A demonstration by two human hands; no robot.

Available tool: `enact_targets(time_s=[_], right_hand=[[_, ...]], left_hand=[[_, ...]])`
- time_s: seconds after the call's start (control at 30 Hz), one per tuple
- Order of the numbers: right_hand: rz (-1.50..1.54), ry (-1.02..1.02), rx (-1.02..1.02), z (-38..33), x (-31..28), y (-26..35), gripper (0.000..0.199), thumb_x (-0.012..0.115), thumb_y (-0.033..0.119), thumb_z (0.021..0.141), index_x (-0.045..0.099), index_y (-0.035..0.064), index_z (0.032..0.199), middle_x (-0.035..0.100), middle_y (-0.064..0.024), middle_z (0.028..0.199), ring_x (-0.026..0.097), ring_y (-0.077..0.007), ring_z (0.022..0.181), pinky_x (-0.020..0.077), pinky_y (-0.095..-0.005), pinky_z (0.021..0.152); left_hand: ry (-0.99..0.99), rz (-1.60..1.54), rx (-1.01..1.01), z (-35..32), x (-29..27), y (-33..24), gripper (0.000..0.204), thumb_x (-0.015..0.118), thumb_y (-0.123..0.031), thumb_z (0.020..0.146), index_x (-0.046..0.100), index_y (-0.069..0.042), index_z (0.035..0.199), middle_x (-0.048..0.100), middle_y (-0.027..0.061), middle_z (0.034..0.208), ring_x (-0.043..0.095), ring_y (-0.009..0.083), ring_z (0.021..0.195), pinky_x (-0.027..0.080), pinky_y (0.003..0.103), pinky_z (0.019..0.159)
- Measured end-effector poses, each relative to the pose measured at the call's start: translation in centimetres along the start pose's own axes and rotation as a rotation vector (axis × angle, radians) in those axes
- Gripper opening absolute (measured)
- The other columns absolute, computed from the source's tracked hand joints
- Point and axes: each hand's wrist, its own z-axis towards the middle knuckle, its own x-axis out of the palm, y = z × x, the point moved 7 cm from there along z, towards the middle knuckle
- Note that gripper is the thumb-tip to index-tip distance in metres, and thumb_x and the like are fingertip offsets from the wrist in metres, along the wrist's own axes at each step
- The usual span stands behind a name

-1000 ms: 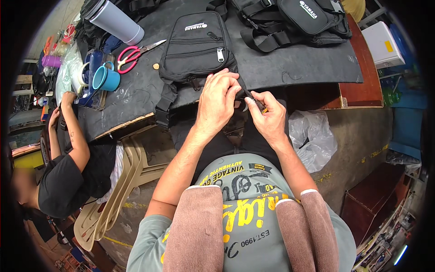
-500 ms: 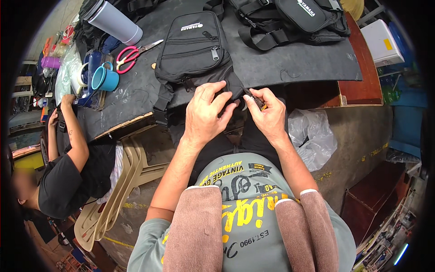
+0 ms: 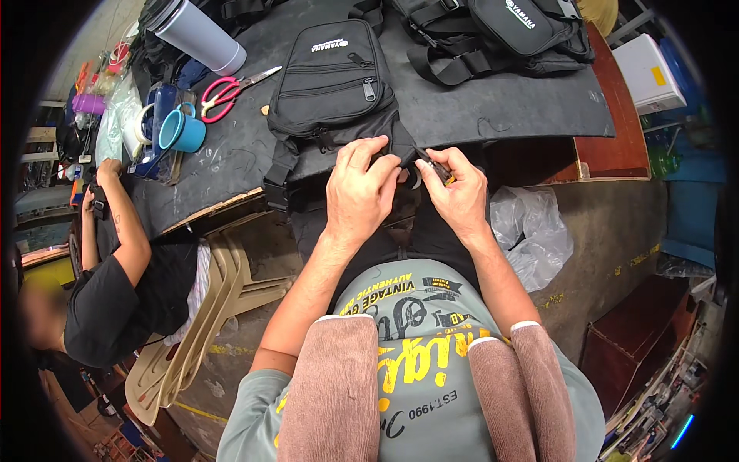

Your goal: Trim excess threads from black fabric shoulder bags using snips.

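Note:
A black zippered sling bag (image 3: 327, 77) lies on the dark table, its lower end at the near edge. My left hand (image 3: 360, 189) is closed on the black fabric at the bag's lower right corner, thumb and fingers pinching it. In my right hand (image 3: 459, 192) is a pair of small dark thread snips (image 3: 440, 169) with a touch of yellow. Their tip points toward the fabric corner, close to my left fingertips. Whether the blades touch the fabric or a thread is too small to tell.
Red-handled scissors (image 3: 223, 98), a grey tumbler (image 3: 202, 38) and a blue mug (image 3: 182, 129) stand or lie at the left. More black bags (image 3: 508, 38) occupy the far right. A co-worker (image 3: 127, 285) sits at the left beside stacked plastic chairs (image 3: 204, 316). Clear plastic (image 3: 531, 235) lies below the right.
My left hand has turned slightly and its fingers have drawn closer together. The snips in my right hand show more plainly. The bag stays nearly in place.

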Motion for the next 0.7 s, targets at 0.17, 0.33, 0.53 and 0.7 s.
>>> enact_targets(time_s=[0.17,0.33,0.53,0.7], right_hand=[[-0.003,-0.014,-0.005,0.0,-0.1,0.0,0.021,0.092,0.01,0.099,0.08,-0.001,0.111,0.079,-0.0063,0.086,0.067,-0.0058,0.075,0.0563,-0.0284,0.07],[-0.034,-0.004,-0.008,0.1,-0.3,0.1,0.024,0.093,0.011,0.098,0.079,-0.0009,0.113,0.079,-0.0061,0.087,0.068,-0.0063,0.077,0.0567,-0.0288,0.071],[0.021,0.083,-0.042,-1.1,-0.4,0.6,0.029,0.094,0.011,0.097,0.078,-0.0012,0.118,0.079,-0.0056,0.091,0.069,-0.0078,0.08,0.0569,-0.0287,0.072],[0.087,0.114,-0.059,-1.5,0.5,0.8,0.029,0.093,0.009,0.097,0.078,-0.0015,0.118,0.079,-0.0056,0.093,0.07,-0.0086,0.081,0.0569,-0.029,0.072]], left_hand=[[0.02,-0.127,-0.028,-0.2,0.0,2.1,0.017,0.09,-0.004,0.088,0.083,-0.005,0.104,0.081,0.01,0.131,0.072,0.038,0.128,0.06,0.047,0.108],[0.038,-0.165,-0.064,-0.1,-0.1,1.7,0.014,0.089,-0.004,0.089,0.084,-0.005,0.102,0.082,0.0107,0.129,0.072,0.0373,0.131,0.058,0.048,0.112],[0.051,-0.217,-0.115,-0.2,-0.2,1.8,0.014,0.088,-0.004,0.091,0.084,-0.005,0.104,0.083,0.0107,0.134,0.072,0.0363,0.134,0.055,0.049,0.115],[0.068,-0.25,-0.148,0.0,-0.2,2.1,0.014,0.088,-0.005,0.091,0.084,-0.005,0.105,0.083,0.0117,0.132,0.071,0.0371,0.133,0.056,0.049,0.115]])
